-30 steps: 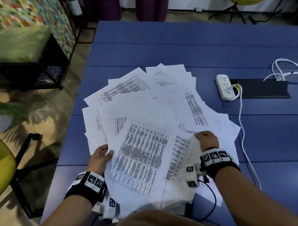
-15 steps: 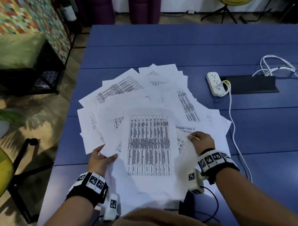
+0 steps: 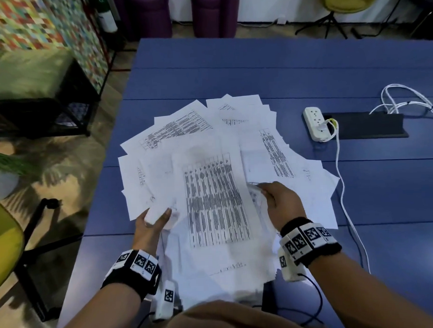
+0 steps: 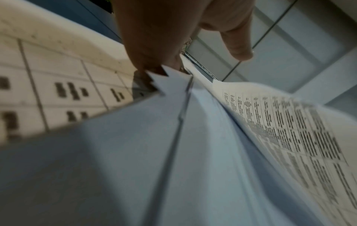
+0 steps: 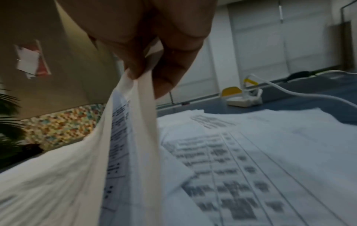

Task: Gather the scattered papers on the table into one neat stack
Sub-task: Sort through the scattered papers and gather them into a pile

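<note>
Many white printed sheets (image 3: pixel 175 131) lie fanned out over the near left of the blue table (image 3: pixel 256 71). A bundle of sheets (image 3: pixel 216 200) with a dense table print on top is lifted at the near edge. My left hand (image 3: pixel 153 222) grips the bundle's left edge, thumb on top; in the left wrist view the left hand (image 4: pixel 160 64) pinches several sheet corners (image 4: pixel 173 79). My right hand (image 3: pixel 273 198) pinches the bundle's right edge. The right wrist view shows the right hand (image 5: pixel 142 73) with its fingertips closed on a few raised sheets (image 5: pixel 135 122).
A white power strip (image 3: pixel 316 123) with a plugged white cable (image 3: pixel 341 184) lies right of the papers, beside a black cable slot (image 3: pixel 371 126). A yellow chair (image 3: pixel 4 244) stands left of the table. More chairs and a shelf stand beyond.
The top printed sheet has turned from slanted to square with me. Both hands have drawn the near sheets together and lifted their edges. My right hand moved slightly left.
</note>
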Tool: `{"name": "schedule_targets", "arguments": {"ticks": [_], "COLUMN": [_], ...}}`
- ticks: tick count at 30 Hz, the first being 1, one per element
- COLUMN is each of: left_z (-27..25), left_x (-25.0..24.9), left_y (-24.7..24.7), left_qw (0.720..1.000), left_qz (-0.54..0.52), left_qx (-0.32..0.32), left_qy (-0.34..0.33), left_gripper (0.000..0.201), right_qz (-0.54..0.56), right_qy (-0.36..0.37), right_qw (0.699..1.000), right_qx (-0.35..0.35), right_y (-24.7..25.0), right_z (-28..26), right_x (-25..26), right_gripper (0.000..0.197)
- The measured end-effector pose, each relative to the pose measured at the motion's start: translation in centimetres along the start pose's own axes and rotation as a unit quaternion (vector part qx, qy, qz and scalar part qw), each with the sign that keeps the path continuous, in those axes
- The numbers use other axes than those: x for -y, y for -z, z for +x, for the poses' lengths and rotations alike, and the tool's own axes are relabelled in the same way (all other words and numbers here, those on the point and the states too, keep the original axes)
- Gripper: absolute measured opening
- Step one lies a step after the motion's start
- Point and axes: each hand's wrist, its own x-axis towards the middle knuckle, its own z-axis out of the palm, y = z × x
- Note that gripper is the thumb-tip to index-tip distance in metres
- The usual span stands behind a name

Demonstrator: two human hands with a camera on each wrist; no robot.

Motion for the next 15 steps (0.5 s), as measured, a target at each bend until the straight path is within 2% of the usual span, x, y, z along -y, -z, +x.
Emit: {"name": "schedule_targets", "arguments": {"ticks": [2,5,7,9,11,13,15], "left_z": [-0.3,-0.7,-0.7,-0.2,-0.1,0.5,1.9], "left_x": [0.0,-0.1,-0.3,-0.2,-0.2,0.5,2.1], "left_y": [-0.1,-0.1,0.0,0.0,0.1,0.6,1.3], "left_qw": [1.000,1.000,1.000,0.999,0.999,0.996,0.993], "left_qz": [0.005,-0.003,0.011,0.023,0.047,0.087,0.108], "left_qx": [-0.006,0.007,0.009,0.013,0.020,0.031,0.037], "left_qy": [0.011,0.024,0.021,0.024,0.018,0.017,0.018], "left_gripper": [0.080,0.072,0.074,0.088,0.105,0.121,0.129], "right_qz": [0.009,0.053,0.066,0.064,0.068,0.074,0.062], "right_qy": [0.073,0.127,0.156,0.159,0.109,0.019,-0.093], "right_qw": [0.997,0.988,0.983,0.981,0.984,0.985,0.982], "right_qx": [-0.029,-0.073,-0.072,-0.088,-0.122,-0.154,-0.155], "right_y": [0.8,2.4,3.2,3.8,4.1,4.1,3.6], "right_z": [0.1,0.2,0.2,0.3,0.7,1.2,1.2], "right_x": [1.0,2.3,3.1,3.4,3.2,2.6,1.6], "right_gripper": [0.034,0.041,0.044,0.045,0.039,0.026,0.022]}}
